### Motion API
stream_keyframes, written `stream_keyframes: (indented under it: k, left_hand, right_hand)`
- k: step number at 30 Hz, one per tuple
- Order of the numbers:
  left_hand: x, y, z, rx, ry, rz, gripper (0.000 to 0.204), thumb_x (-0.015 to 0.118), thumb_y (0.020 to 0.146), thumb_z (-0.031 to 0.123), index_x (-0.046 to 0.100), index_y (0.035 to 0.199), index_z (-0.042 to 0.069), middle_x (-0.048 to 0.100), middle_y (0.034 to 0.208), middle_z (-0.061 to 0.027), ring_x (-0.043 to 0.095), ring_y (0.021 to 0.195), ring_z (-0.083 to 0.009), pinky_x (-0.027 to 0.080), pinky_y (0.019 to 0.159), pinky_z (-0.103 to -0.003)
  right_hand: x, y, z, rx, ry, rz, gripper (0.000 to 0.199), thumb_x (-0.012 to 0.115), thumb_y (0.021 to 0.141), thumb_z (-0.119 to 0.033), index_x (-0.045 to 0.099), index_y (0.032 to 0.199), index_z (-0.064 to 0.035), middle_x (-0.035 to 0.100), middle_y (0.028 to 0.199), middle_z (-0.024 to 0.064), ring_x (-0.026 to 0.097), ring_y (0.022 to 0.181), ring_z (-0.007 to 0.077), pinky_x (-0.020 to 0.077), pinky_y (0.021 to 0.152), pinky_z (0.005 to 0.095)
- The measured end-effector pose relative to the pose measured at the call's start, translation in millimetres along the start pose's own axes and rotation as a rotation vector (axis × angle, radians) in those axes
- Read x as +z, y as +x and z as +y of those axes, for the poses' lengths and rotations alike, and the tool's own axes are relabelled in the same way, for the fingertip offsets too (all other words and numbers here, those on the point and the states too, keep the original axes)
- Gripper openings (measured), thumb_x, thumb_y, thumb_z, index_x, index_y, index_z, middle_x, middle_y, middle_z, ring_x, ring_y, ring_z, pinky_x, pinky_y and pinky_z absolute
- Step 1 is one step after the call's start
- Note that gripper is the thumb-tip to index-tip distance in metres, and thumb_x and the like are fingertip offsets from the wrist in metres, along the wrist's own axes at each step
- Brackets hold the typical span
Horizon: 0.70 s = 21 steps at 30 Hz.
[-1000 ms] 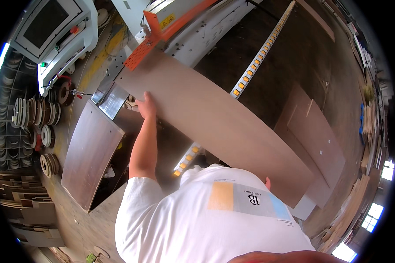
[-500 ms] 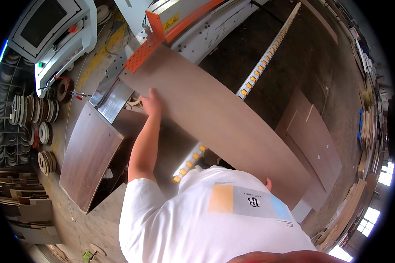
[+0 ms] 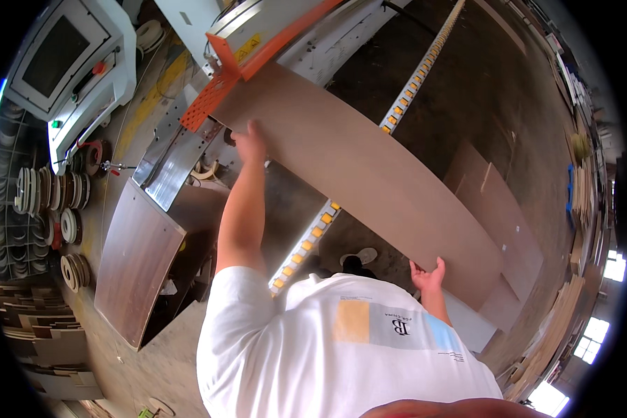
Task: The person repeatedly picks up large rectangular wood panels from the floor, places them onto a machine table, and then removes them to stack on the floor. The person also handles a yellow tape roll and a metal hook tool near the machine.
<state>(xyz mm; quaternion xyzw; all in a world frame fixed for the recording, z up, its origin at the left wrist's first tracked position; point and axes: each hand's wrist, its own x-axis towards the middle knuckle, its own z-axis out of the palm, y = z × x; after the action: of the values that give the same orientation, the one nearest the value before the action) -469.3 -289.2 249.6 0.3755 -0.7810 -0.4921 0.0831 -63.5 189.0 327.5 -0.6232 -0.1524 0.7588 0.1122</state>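
Observation:
A long brown wooden panel (image 3: 376, 171) lies slantwise in front of me, from the machine at the upper left to the lower right. My left hand (image 3: 251, 145) grips its near edge close to the left end, part of the fingers lying against the board. Farther right, my right hand (image 3: 428, 276) pinches the same edge near the other end, thumb over the top. Beneath the panel runs a roller rail (image 3: 303, 252) with yellow rollers. The panel's left end meets an orange perforated bracket (image 3: 209, 101) on the machine.
A control console (image 3: 73, 66) stands at the upper left. Near my left arm is a brown cabinet-like box (image 3: 136, 268) beside a shiny metal plate (image 3: 167, 184). Rolls of edging (image 3: 52, 191) sit at the far left. More panels (image 3: 508, 230) lean at the right.
The panel has shifted away from my body and to the right, opening a gap that shows the rail and a shoe. My right hand has come into fuller view on its edge.

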Motion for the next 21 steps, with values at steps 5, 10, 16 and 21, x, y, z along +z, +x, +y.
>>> stream_keyframes:
  k: [5,10,16,21]
  left_hand:
    - [31.4,27.8,-20.0,0.045,0.015,-0.059,0.077,0.067,0.093,0.050,0.043,0.137,-0.008,0.063,0.125,-0.0277,0.062,0.114,-0.0411,0.049,0.097,-0.049]
    - [74.7,-58.8,-30.2,0.424,-0.088,-0.164,0.068,0.070,0.094,0.027,0.041,0.143,-0.009,0.060,0.129,-0.0243,0.061,0.114,-0.0353,0.050,0.096,-0.044]
    - [69.9,-299.4,-33.4,0.292,-0.158,-1.062,0.039,0.061,0.100,0.015,0.052,0.136,0.003,0.066,0.091,-0.0018,0.061,0.079,-0.0103,0.049,0.070,-0.025]
    - [91.8,-365.5,-163.9,-0.390,-0.188,-1.640,0.032,0.061,0.101,0.022,0.063,0.128,0.004,0.069,0.114,-0.0127,0.066,0.097,-0.0215,0.056,0.089,-0.036]
  right_hand:
    - [6.0,48.3,-19.4,-0.005,-0.103,-0.121,0.058,0.066,0.094,-0.044,0.054,0.135,-0.0052,0.059,0.130,0.0116,0.061,0.117,0.0266,0.0544,0.097,0.0434]
    - [-33.7,59.0,-39.6,-0.234,-0.612,-0.308,0.046,0.065,0.097,-0.039,0.058,0.131,-0.0084,0.065,0.124,0.0068,0.065,0.106,0.0191,0.0558,0.084,0.0362]
    - [-152.0,94.5,-38.3,-0.355,-1.039,-0.125,0.035,0.066,0.097,-0.038,0.071,0.113,-0.0078,0.074,0.098,0.0044,0.070,0.084,0.0158,0.0559,0.073,0.0334]
    - [-314.4,167.7,-9.4,-0.268,-1.278,-0.004,0.028,0.071,0.090,-0.028,0.074,0.110,-0.0103,0.075,0.093,0.0081,0.071,0.077,0.0200,0.0571,0.065,0.0374]
